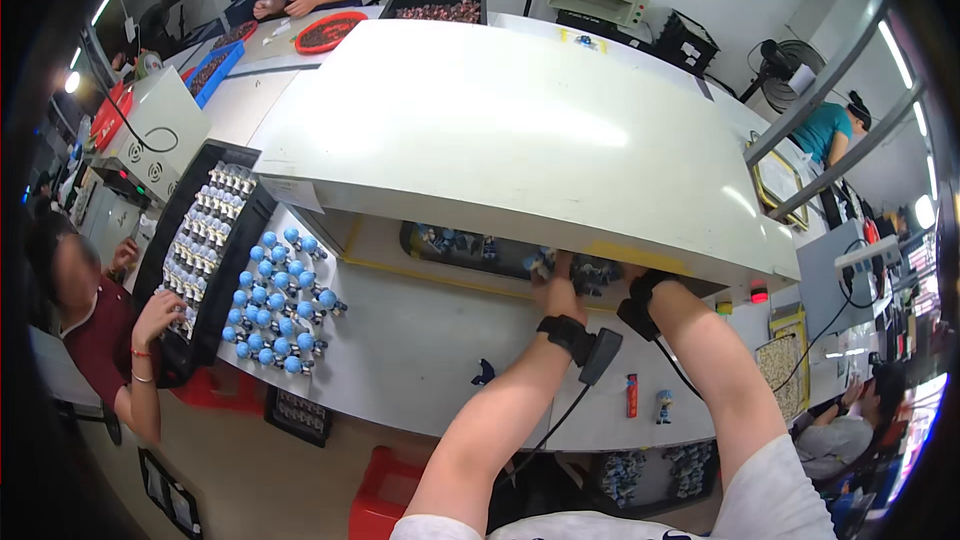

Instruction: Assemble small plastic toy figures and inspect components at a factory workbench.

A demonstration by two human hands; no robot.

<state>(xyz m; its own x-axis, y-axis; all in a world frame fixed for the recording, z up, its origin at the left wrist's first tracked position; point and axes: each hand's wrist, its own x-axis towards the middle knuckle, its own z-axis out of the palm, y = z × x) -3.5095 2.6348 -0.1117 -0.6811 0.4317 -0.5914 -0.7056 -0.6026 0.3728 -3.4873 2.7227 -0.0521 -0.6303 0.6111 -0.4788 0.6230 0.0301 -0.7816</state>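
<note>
Both my arms reach forward into the low front opening of a long white cabinet point(480, 130). Inside lies a dark tray point(508, 256) with small blue-and-grey toy figures point(455, 239) in it. My left hand point(558, 285) is over the right part of this tray, among figures point(594, 276); its fingers are mostly hidden, so a grip cannot be made out. To its right, my right hand point(634, 272) goes under the cabinet's front edge, fingers out of sight. Black bands with cables circle both wrists.
Many blue-headed figures point(275, 300) stand on the table at left, beside a black tray point(255, 162) of white-and-grey figures. A co-worker's hand point(158, 318) is at that tray. Near my right forearm are a red tube point(632, 395) and a single figure point(664, 406). A red stool point(385, 490) stands below.
</note>
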